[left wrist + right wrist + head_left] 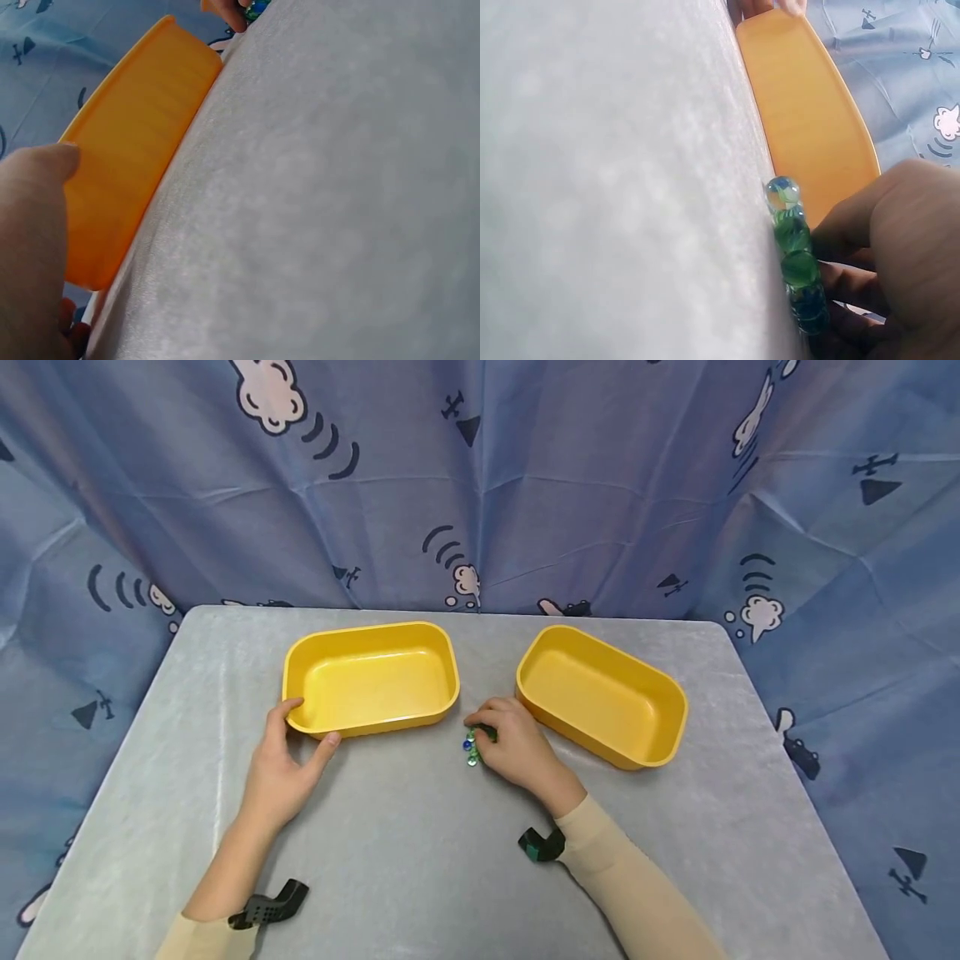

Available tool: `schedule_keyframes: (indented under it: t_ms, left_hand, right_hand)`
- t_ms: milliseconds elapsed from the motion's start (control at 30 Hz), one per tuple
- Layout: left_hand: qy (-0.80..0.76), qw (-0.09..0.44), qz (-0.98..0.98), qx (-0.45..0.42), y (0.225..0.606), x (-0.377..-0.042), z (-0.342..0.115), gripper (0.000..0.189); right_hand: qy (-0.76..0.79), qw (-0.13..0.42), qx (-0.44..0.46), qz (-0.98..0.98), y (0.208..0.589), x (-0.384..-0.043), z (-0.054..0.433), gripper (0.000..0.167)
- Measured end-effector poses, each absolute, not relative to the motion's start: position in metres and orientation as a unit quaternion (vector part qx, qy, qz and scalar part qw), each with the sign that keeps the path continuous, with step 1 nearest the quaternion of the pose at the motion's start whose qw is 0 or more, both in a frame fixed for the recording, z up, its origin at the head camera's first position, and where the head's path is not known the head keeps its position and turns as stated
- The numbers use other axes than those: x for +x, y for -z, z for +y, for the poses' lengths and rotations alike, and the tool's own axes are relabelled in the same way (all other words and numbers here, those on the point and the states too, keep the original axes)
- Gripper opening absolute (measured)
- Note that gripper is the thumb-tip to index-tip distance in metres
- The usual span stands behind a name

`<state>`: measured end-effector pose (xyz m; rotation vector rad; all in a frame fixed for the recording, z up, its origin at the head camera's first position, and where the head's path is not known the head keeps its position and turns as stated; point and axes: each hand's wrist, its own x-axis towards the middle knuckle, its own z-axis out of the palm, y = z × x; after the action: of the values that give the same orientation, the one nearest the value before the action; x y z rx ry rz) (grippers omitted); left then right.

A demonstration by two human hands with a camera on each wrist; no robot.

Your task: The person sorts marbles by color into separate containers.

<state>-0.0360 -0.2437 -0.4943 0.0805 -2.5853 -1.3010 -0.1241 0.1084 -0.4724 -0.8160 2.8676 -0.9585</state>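
Two yellow plastic tubs stand on the grey cloth-covered table. At the left tub's (375,722) near left corner, my left hand (281,772) grips it, with a finger on the rim and the thumb against the front wall. My right hand (517,747) is between the two tubs, fingers curled at a small cluster of glass marbles (472,747). Green, blue and clear marbles (800,268) show beside the fingertips in the right wrist view, low on the cloth. Part of the cluster is hidden behind the fingers. No contents are visible inside either tub.
The right tub (600,743) sits at an angle, close beyond the right hand. A blue patterned curtain (480,485) hangs behind the table and along both sides. Black wrist mounts (270,906) stick out from both forearms over the grey tabletop (405,852).
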Motion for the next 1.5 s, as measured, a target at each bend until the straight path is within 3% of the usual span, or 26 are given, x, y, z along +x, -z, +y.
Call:
schedule_keyframes:
  t_ms: [700, 933, 1233, 1500]
  left_hand:
    - [0.477, 0.148, -0.866, 0.011, 0.4962, -0.0344, -0.244, 0.075]
    - [0.491, 0.171, -0.854, 0.002, 0.4961, -0.0377, -0.2433, 0.087]
    - [0.488, 0.16, -0.858, 0.004, 0.4984, -0.0352, -0.244, 0.099]
    - [0.479, 0.157, -0.863, 0.009, 0.4961, -0.036, -0.2441, 0.101]
  right_hand:
    - [0.285, -0.026, -0.271, 0.919, 0.479, -0.1244, 0.1062, 0.016]
    - [0.289, -0.028, -0.261, 0.921, 0.4796, -0.1248, 0.1066, 0.013]
    - [0.312, -0.022, -0.239, 0.919, 0.4817, -0.1199, 0.1068, 0.015]
    - [0.365, -0.056, -0.231, 0.9, 0.4772, -0.1199, 0.1062, 0.018]
